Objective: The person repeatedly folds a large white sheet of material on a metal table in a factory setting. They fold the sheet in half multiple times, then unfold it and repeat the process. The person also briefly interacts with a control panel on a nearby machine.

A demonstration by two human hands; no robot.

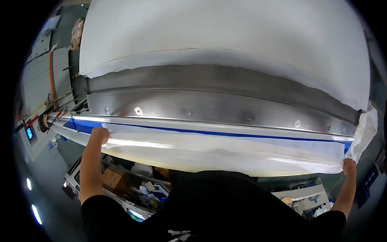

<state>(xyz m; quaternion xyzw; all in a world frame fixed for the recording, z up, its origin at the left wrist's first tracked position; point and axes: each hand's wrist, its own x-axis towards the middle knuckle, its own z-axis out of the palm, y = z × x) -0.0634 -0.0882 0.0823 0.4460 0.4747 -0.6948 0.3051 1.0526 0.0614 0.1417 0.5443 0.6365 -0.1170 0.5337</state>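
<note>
A wide sheet of white fabric hangs over the front of a long machine bar with a blue stripe. My left hand grips the fabric's left end at the bar. My right hand pinches the fabric's right corner, lower down. Both arms are spread wide, holding the sheet stretched between them. Above the bar runs a shiny metal guard with screws, and behind it a large white fabric roll fills the upper view.
To the left stand a grey machine panel with an orange cable and a small blue screen. Below the fabric are shelves with a cardboard box, bottles and clutter. A white table sits at lower right.
</note>
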